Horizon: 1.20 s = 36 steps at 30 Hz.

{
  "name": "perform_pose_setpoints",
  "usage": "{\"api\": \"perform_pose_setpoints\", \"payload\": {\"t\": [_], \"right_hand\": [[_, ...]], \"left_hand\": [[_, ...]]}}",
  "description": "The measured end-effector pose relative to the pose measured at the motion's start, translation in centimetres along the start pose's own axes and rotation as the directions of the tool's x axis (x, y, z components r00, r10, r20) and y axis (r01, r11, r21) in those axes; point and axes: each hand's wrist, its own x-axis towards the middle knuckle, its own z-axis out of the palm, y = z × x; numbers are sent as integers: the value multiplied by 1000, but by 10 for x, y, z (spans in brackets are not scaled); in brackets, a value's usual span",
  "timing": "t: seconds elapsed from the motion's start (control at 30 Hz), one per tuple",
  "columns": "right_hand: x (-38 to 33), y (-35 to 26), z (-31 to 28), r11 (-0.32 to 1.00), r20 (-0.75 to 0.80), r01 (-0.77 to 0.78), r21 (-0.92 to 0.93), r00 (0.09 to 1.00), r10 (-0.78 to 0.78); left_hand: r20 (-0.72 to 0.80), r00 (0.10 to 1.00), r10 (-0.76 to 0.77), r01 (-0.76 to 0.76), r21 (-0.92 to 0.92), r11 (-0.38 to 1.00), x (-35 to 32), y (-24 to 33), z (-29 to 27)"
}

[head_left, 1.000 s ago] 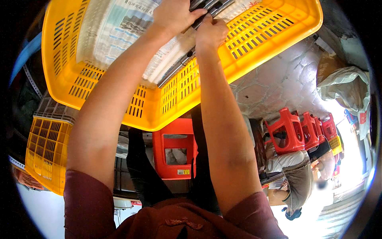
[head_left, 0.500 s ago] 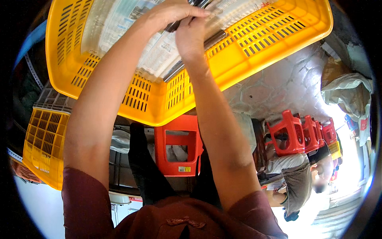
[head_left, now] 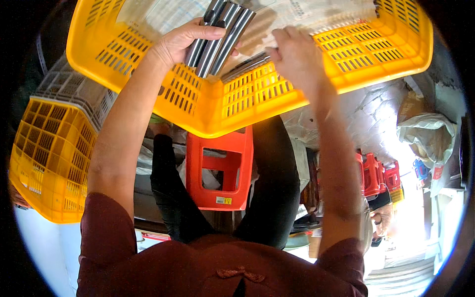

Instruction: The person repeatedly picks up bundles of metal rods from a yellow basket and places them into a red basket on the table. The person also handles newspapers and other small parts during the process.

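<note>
Left hand (head_left: 185, 42) has a closed grip on a bunch of shiny metal tubes (head_left: 213, 52), thumb across the top, at least three visible side by side; they sit tilted, over the near side of the yellow basket (head_left: 237, 121). Right hand (head_left: 299, 57) is apart from the bunch, over the near slotted wall, fingers curled and blurred; can't tell if it has anything in it. Progress as I read it: bunch is up in the left hand, so that part looks done. Not done: a thin dark metal piece (head_left: 247, 66) lies low along the near wall, outside the left hand's grip, and the bunch isn't set down anywhere. Total count unclear, top of the basket is cut off by the frame. Basket lined with printed paper (head_left: 163, 17). Red stool (head_left: 217, 200) below the near rim, another yellow crate (head_left: 49, 163) off to the left
</note>
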Motion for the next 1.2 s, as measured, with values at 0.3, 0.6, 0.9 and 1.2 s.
{"api": "perform_pose_setpoints", "payload": {"t": [0.3,0.6,0.9,1.2], "right_hand": [[42,46,22,833,523,322,-451,851,-46],[29,42,18,924,507,383,0,796,-330],[29,-29,69,941,462,338,8,834,-303],[32,-62,60,917,751,296,-269,660,7]], "left_hand": [[-87,996,-8,3,-54,999,-35,-20,-6],[-14,984,177,-176,-220,960,-47,-27,-3],[81,945,316,-272,-340,900,-138,-32,36],[-79,950,303,-287,-605,742,-231,-86,83]]}}
